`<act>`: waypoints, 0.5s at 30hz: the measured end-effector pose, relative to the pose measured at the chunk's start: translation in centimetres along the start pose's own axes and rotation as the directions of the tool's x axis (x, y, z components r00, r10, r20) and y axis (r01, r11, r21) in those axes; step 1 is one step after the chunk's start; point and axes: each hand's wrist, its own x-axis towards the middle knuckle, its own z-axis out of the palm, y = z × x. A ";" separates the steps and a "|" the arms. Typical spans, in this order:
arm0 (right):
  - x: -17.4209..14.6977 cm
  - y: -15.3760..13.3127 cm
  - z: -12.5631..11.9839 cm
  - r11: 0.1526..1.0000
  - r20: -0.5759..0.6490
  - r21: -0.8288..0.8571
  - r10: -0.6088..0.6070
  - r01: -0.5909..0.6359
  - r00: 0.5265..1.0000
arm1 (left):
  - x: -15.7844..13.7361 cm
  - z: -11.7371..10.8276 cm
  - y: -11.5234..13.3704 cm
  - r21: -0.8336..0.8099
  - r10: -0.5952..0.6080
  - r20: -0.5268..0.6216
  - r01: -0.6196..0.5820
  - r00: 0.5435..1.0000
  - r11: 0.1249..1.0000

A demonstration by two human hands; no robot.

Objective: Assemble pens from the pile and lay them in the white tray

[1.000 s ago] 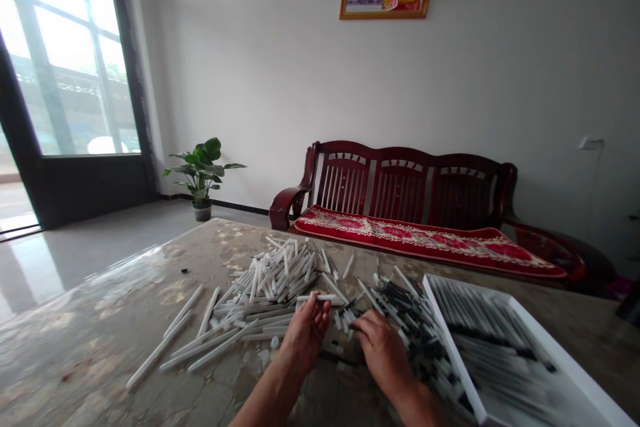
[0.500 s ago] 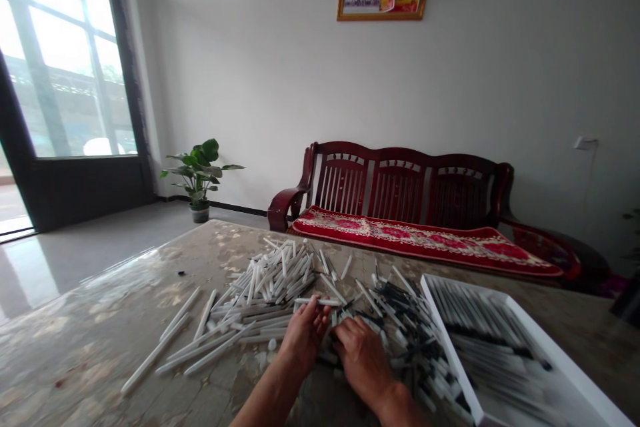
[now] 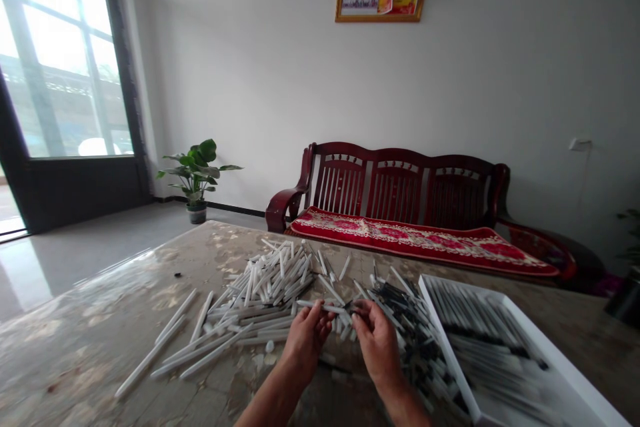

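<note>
My left hand (image 3: 305, 337) is closed around a slim white pen barrel (image 3: 336, 309), held nearly level above the table. At the barrel's right end, my right hand (image 3: 377, 339) pinches a small dark piece (image 3: 351, 306), too small to make out fully; whether it touches the barrel I cannot tell. Left of my hands lies a heap of white pen barrels (image 3: 273, 277). To the right, beside my right hand, is a jumbled pile of black and clear pen parts (image 3: 400, 307).
A shallow white box (image 3: 560, 377) with rows of dark-and-clear pens stands at the right of the patterned table (image 3: 90, 340). Several long barrels (image 3: 150, 357) lie apart at the left. Behind the table are a dark red wooden bench (image 3: 395, 180) and a potted plant (image 3: 197, 177).
My right hand has risen from the table by the parts pile and now holds a small dark piece at the barrel's right end. My left hand keeps the barrel nearly in place.
</note>
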 end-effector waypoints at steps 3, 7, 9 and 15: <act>0.0 0.1 0.1 0.999 0.018 0.029 0.029 -0.030 0.999 | -0.2 0.2 0.0 0.005 -0.004 0.006 0.004 1.000 1.000; 0.0 0.1 0.0 0.999 0.043 0.017 0.037 -0.038 0.998 | -0.3 0.3 0.0 0.012 -0.008 0.003 0.008 1.000 1.000; 0.0 0.0 -0.1 0.999 0.045 -0.001 0.032 -0.032 0.998 | -0.3 0.3 0.0 0.015 -0.006 0.006 0.006 1.000 1.000; -0.1 -0.3 -0.4 0.999 0.043 -0.045 0.021 -0.019 0.999 | -0.3 0.2 -0.2 0.019 0.000 0.008 0.000 1.000 1.000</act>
